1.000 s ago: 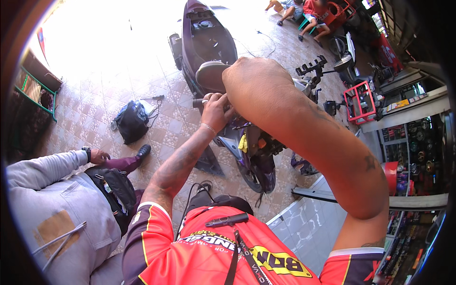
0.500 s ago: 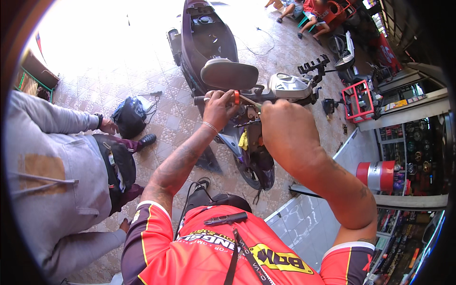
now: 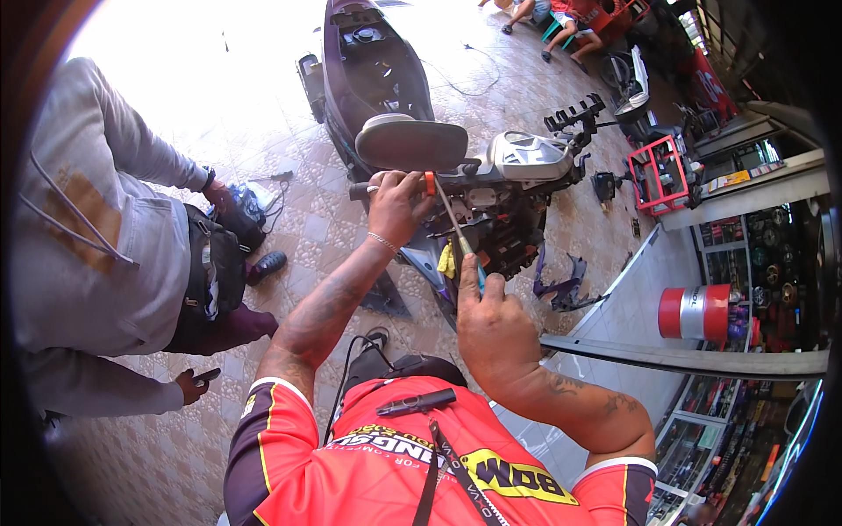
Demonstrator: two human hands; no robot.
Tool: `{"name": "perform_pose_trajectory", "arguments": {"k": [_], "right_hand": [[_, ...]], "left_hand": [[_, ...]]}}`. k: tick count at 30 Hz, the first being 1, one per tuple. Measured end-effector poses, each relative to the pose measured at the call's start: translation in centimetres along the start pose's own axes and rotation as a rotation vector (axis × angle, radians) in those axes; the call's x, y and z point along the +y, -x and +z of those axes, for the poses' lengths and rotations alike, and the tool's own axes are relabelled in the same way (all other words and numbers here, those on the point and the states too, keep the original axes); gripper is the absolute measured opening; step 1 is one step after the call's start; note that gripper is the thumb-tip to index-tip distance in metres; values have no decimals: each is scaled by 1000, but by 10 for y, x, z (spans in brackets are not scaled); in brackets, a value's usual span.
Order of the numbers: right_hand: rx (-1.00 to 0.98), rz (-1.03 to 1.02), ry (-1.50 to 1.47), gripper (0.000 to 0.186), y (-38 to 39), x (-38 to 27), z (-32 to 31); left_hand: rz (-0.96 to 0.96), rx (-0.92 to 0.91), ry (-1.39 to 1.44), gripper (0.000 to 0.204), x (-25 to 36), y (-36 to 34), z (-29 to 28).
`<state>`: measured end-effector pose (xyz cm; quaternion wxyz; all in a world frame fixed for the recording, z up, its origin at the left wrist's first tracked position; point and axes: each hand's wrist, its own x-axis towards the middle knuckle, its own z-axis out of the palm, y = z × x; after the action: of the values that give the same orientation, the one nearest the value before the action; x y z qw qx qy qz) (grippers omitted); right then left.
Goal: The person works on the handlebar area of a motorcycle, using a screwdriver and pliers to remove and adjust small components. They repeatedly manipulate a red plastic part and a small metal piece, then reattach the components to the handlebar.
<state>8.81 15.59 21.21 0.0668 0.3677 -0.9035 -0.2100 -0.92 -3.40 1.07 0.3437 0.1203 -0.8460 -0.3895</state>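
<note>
A dark scooter (image 3: pixel 373 66) with its panels off stands in front of me. My left hand (image 3: pixel 396 209) is closed around its left handlebar grip (image 3: pixel 361 189), just under a grey rear-view mirror (image 3: pixel 412 145). My right hand (image 3: pixel 493 326) holds a screwdriver (image 3: pixel 456 228) with a blue-green handle; its shaft slants up toward the handlebar near an orange part by my left hand. The grey instrument housing (image 3: pixel 526 156) sits right of the mirror.
A person in a grey hoodie (image 3: pixel 96 245) stands at my left, one hand holding a phone (image 3: pixel 207 376). A red rack (image 3: pixel 660 175), a red-and-white drum (image 3: pixel 702 312) and shop shelves lie at the right. Loose purple panels (image 3: pixel 561 285) rest on the tiled floor.
My right arm has dropped from in front of the camera and pulled back toward me with the screwdriver. The person in grey has moved further into view at the left.
</note>
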Motion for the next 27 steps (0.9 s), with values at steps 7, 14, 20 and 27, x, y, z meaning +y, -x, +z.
{"name": "perform_pose_trajectory", "arguments": {"k": [7,14,20,27], "right_hand": [[25,-17,70,52,-2,-9,-11],[17,-94,95,34,-37,6,-44],[154,-124,177,20,-36,-18,-33],[149,-187,304,26,-15,-25,-23]], "left_hand": [[-52,-24,29,45,2,5,-1],[-63,-38,12,50,4,7,-5],[-100,-91,-11,52,6,8,-10],[-86,-71,43,49,8,7,-16]]}}
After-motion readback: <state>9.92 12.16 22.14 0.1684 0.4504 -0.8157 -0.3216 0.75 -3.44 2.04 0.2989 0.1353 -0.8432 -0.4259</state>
